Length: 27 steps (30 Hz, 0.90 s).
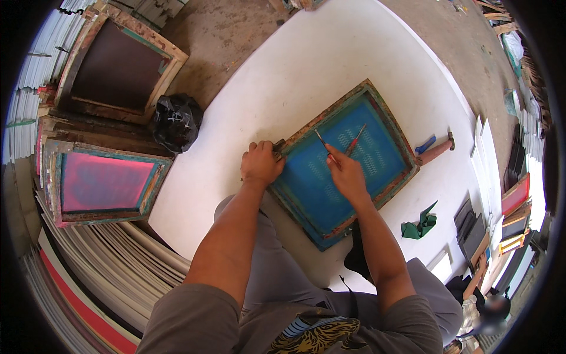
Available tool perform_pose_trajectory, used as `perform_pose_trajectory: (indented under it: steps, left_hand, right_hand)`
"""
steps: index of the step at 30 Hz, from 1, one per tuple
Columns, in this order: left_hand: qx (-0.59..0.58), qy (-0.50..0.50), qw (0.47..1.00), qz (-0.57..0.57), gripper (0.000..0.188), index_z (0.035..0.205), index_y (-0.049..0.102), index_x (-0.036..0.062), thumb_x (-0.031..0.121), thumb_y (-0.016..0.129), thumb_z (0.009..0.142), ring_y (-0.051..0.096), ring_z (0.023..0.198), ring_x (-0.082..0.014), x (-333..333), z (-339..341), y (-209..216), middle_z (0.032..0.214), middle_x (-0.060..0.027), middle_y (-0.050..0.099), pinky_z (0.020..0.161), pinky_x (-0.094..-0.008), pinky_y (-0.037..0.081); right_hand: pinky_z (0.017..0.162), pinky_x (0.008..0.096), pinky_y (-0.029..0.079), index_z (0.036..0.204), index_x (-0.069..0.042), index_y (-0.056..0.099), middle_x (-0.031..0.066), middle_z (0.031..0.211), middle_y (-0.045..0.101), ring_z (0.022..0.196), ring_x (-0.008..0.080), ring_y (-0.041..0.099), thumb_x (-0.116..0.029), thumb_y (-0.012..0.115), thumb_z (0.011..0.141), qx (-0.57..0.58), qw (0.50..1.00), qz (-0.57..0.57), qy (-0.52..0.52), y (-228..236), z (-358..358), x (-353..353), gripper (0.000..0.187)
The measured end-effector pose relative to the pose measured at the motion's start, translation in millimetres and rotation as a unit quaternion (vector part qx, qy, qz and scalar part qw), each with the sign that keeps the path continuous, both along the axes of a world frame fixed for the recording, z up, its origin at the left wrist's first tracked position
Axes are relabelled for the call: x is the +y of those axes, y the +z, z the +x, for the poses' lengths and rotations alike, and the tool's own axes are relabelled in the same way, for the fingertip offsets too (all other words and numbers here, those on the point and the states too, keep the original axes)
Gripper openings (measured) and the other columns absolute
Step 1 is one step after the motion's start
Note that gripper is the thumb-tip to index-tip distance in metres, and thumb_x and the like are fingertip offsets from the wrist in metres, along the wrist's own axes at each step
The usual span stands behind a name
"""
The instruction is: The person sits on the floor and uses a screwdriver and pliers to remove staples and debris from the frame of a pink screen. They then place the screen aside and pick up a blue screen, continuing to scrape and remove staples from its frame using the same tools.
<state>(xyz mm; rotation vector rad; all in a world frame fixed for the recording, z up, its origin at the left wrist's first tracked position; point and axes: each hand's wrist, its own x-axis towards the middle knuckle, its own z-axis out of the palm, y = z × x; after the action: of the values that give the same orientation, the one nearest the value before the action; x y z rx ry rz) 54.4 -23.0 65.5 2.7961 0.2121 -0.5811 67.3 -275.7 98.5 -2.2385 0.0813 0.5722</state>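
Observation:
A screen-printing frame (386, 115) with worn wooden sides lies on a white surface, turned at a slant. Its blue mesh (315, 189) carries rows of small pale marks. My left hand (262, 163) is closed at the frame's left corner. A small dark piece (278, 146) shows by its fingertips; I cannot make out what it is. Over the mesh, my right hand (348, 174) is closed on a slim tool with two spread metal arms (356, 141), one partly red. The tips point away from me, and the fingers cover where the arms meet.
A hammer (437, 153) and a blue object (425, 144) lie right of the frame, with green cloth (420, 222) nearer. Leftward stand more screen frames (150, 192), a black plastic bag (177, 123) and stacked sheets (127, 251). Another person (486, 312) is at the lower right.

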Motion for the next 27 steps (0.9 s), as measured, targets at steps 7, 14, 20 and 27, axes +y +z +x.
perform_pose_trajectory:
  steps: [7,14,20,27]
  left_hand:
    - [-0.008,-0.001,1.000,-0.004,0.044,0.111,0.063,0.0082,0.044,0.076,0.088,0.061,0.113,-0.0291,0.6,-0.9,0.1,0.116,-0.0083,0.068,0.091,-0.0446,0.053]
    - [-0.012,-0.007,1.000,-0.001,0.045,0.110,0.063,0.0085,0.044,0.076,0.087,0.061,0.113,-0.0289,-0.6,0.3,0.0,0.114,-0.0079,0.067,0.091,-0.0445,0.053]
    - [-0.016,0.004,1.000,-0.009,0.045,0.111,0.063,0.0085,0.045,0.075,0.088,0.061,0.113,-0.0287,1.0,-1.7,-4.4,0.115,-0.0079,0.067,0.092,-0.0446,0.053]
    - [-0.002,-0.012,1.000,0.005,0.044,0.111,0.063,0.0079,0.043,0.075,0.088,0.061,0.113,-0.0293,-1.6,0.7,-3.6,0.116,-0.0083,0.067,0.090,-0.0452,0.054]
  right_hand:
    - [0.088,0.0485,0.058,0.143,-0.022,0.064,0.0164,0.110,0.077,0.100,0.0401,0.073,-0.024,0.061,0.100,-0.001,0.998,-0.050,0.023,13.6,1.5,8.0,0.043]
    - [0.087,0.0530,0.057,0.147,-0.023,0.059,0.0146,0.108,0.077,0.099,0.0403,0.073,-0.023,0.056,0.101,0.061,0.954,-0.269,0.119,53.8,19.9,43.8,0.046]
    - [0.090,0.0518,0.058,0.148,-0.021,0.059,0.0170,0.110,0.076,0.100,0.0398,0.073,-0.018,0.054,0.101,0.059,0.987,-0.127,0.074,41.4,26.0,22.6,0.047]
    - [0.090,0.0513,0.057,0.147,-0.019,0.061,0.0199,0.106,0.075,0.100,0.0399,0.073,-0.020,0.055,0.101,0.088,0.965,-0.222,0.109,58.2,25.3,38.9,0.047]
